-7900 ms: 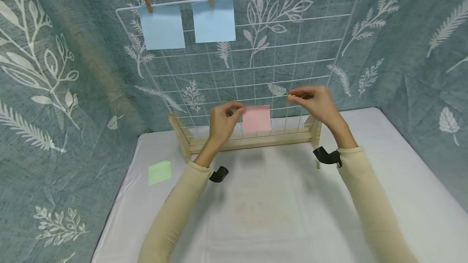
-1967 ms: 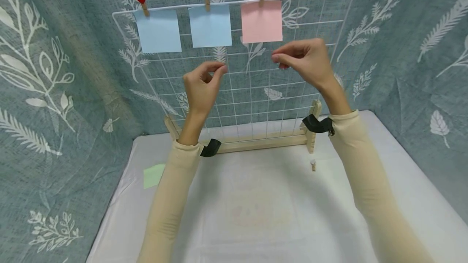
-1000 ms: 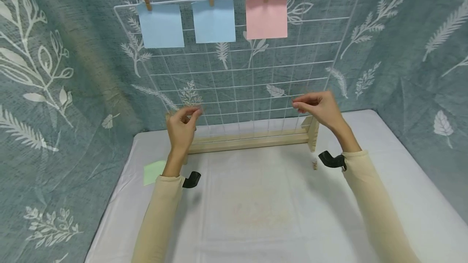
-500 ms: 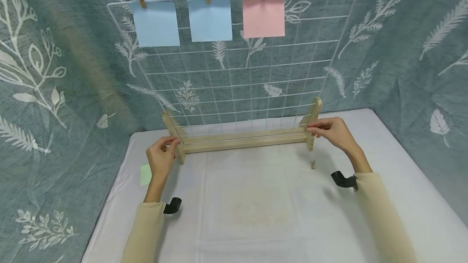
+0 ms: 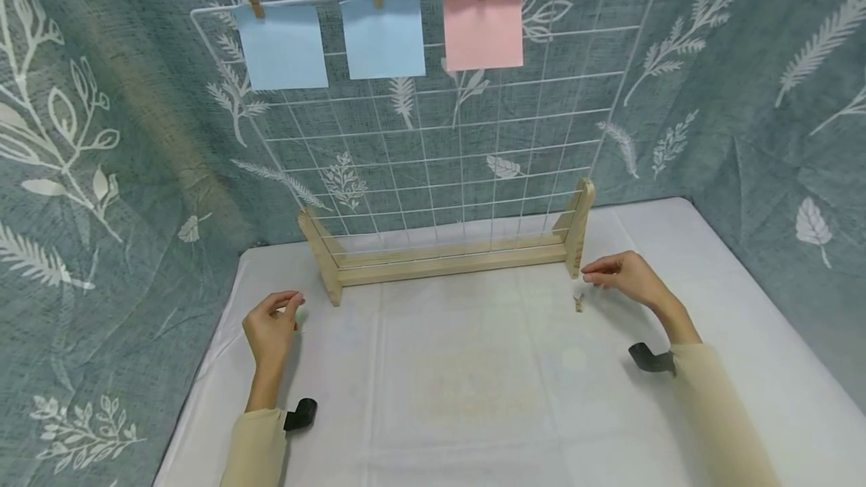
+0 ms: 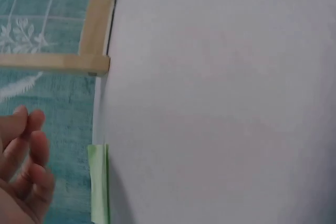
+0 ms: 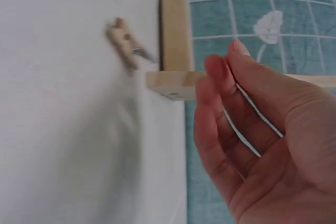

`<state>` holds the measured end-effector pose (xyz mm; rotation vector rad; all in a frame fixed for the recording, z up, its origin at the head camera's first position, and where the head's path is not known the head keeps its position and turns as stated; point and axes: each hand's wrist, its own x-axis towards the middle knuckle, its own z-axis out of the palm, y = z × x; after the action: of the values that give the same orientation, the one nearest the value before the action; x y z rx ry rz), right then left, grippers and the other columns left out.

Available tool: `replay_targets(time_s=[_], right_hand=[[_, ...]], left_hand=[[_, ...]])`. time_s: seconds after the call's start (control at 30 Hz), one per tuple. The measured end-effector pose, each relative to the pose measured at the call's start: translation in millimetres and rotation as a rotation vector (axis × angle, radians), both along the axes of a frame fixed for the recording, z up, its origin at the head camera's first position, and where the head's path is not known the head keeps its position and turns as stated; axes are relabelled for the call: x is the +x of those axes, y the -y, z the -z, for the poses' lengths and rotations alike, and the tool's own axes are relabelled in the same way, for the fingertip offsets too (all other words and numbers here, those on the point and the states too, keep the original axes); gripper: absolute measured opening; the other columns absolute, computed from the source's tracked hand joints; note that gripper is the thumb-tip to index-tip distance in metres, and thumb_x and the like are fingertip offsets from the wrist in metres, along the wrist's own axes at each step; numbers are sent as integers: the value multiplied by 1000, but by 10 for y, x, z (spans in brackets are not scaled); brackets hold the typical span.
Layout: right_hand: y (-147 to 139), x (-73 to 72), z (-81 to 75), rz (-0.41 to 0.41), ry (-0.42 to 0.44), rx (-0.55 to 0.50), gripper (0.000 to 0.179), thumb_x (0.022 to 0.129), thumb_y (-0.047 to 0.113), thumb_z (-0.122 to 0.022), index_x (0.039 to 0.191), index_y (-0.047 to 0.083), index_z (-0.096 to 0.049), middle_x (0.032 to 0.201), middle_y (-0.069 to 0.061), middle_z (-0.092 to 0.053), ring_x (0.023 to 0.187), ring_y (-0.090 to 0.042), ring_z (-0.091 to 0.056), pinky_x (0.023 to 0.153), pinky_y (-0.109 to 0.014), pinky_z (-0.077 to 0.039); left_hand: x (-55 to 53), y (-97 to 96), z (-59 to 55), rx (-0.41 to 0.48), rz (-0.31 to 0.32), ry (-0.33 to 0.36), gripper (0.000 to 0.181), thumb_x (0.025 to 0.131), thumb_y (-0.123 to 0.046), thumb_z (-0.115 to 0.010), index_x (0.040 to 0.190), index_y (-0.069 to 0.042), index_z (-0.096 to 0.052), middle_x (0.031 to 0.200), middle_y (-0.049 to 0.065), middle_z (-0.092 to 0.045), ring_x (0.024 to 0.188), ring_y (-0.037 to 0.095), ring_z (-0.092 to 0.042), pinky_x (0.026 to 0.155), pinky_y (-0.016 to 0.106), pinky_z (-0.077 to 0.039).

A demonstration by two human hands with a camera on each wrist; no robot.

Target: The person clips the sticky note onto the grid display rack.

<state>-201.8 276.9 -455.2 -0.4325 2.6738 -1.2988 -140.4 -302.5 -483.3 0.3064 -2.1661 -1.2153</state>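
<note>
My left hand [image 5: 271, 329] hovers over the table's left side, fingers loosely bent and holding nothing. Just beyond it is a green paper note [image 6: 98, 182], mostly hidden behind the hand in the head view. My right hand [image 5: 625, 276], also holding nothing, hangs by the rack's right foot, thumb and index tips together. A small wooden clothespin [image 5: 578, 302] lies on the table just left of its fingertips. On the white wire grid [image 5: 460, 141] hang two blue notes [image 5: 280, 47] [image 5: 383, 36] and a pink note [image 5: 483, 28], each under a heart-topped clothespin.
The grid stands in a wooden base [image 5: 453, 263] with two slanted feet at the back of the white-covered table [image 5: 467, 397]. A green leaf-patterned curtain [image 5: 764, 171] surrounds the table's back and sides.
The pink note, earlier held low by my left hand, now hangs from the grid's top bar under the yellow-heart clothespin. Both hands have come down and apart, towards the green note and the loose clothespin.
</note>
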Motion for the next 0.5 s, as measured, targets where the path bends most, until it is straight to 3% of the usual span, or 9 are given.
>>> replay_targets(time_s=[0.13,0.2,0.27,0.37,0.5], right_hand=[[-2,39,76,39,-30,98,27,92,20,-70,99,-7,-74,80,-11,-73,61,-23,-64,57,-30,-51],[11,55,90,73,-33,170,31,92,25,-70,93,-5,-75,71,-6,-71,56,-20,-62,56,-29,-48],[31,66,96,101,-8,216,35,92,31,-70,90,-4,-76,67,-4,-70,54,-17,-60,57,-29,-45],[74,73,117,123,51,241,41,91,37,-70,90,-3,-76,67,-2,-70,55,-14,-59,59,-30,-44],[143,88,148,142,94,261,41,86,40,-74,89,-1,-77,64,0,-68,56,-12,-57,57,-29,-44]], left_hand=[[56,102,35,-37,-127,56,9,88,-5,-74,89,4,-75,81,22,-72,37,-3,-48,40,13,-37],[85,149,13,-57,-195,113,12,89,-8,-73,92,3,-75,87,22,-72,51,7,-61,54,19,-46],[117,195,-29,-70,-235,201,16,90,-12,-71,97,3,-74,95,23,-71,74,24,-68,73,34,-51],[165,270,-75,-60,-247,321,22,92,-14,-68,106,3,-71,106,27,-68,102,46,-58,89,57,-41],[167,367,-95,-51,-228,440,32,91,-16,-67,115,5,-66,109,27,-66,106,48,-55,92,60,-39]])
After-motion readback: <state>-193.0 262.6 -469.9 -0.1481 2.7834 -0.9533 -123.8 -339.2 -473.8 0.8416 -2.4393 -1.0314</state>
